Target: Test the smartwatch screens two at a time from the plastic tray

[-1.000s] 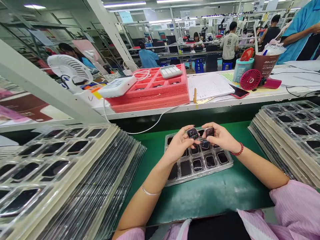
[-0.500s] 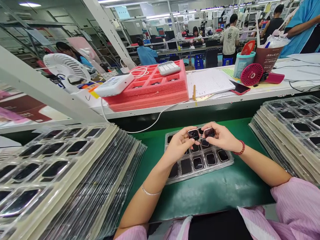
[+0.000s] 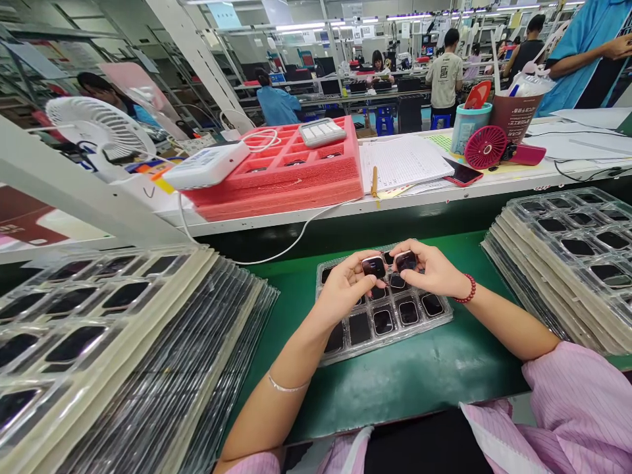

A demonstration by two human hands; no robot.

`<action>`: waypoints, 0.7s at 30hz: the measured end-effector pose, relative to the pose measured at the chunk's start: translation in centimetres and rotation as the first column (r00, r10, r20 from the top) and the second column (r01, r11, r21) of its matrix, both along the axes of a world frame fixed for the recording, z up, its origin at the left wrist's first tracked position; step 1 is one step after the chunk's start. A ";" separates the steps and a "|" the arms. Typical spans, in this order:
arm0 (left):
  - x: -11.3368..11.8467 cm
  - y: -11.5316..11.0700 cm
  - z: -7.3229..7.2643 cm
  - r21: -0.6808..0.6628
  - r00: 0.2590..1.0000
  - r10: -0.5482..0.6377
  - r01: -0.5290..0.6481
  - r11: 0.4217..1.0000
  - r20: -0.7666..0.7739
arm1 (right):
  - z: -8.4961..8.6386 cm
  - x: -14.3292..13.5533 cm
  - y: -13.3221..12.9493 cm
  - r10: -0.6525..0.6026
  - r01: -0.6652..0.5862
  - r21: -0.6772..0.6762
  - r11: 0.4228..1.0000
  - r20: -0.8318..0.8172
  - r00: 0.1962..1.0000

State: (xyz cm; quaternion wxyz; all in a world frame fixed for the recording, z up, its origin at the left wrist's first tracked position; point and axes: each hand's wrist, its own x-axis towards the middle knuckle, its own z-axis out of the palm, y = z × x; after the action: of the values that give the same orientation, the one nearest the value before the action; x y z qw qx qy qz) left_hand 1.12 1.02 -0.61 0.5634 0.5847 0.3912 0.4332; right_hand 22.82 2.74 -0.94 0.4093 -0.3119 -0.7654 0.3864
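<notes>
My left hand (image 3: 340,286) is closed on a dark square watch face (image 3: 374,266), held by its edges between thumb and fingers. Beside it, my right hand (image 3: 437,271) grips another watch face (image 3: 406,261). Both pieces are held up over a clear plastic tray (image 3: 388,342), their dark sides facing me. Rows of similar watch faces (image 3: 383,321) sit in the tray's pockets, and my hands hide part of the far rows. The tray lies on the green mat (image 3: 424,378).
Tall stacks of filled trays stand at left (image 3: 162,368) and right (image 3: 548,263). Behind are a red foam box (image 3: 316,174), papers (image 3: 405,161), a phone (image 3: 464,172), a pink fan (image 3: 486,147) and a white fan (image 3: 99,128). A white cable (image 3: 301,234) hangs near the mat. Several people are beyond.
The whole view has shifted, so things appear a little further left. Both hands still hold their watch faces over the tray, with hardly any change in grip.
</notes>
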 end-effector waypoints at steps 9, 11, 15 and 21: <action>-0.1 0.2 -0.2 0.017 1.000 -0.016 0.016 1.000 -0.007 | 0.1 0.0 0.1 -0.020 0.020 0.019 1.000 -0.011 1.000; 0.0 0.1 -0.2 0.017 1.000 -0.016 0.016 1.000 -0.013 | 0.0 0.0 0.1 -0.021 0.022 0.032 0.999 -0.013 1.000; 0.0 0.0 -0.1 0.025 1.000 -0.004 0.005 1.000 -0.019 | -0.1 0.0 0.2 -0.014 0.014 0.042 0.999 -0.002 1.000; 0.1 -0.1 0.2 0.011 1.000 0.005 -0.005 1.000 -0.022 | -0.2 0.1 0.1 -0.023 0.021 0.060 0.998 0.038 0.999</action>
State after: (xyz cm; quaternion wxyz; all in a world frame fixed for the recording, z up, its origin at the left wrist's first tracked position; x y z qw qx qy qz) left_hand 1.18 0.95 -0.44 0.5546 0.5916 0.3966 0.4303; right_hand 22.96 2.89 -1.15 0.4075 -0.3155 -0.7809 0.3529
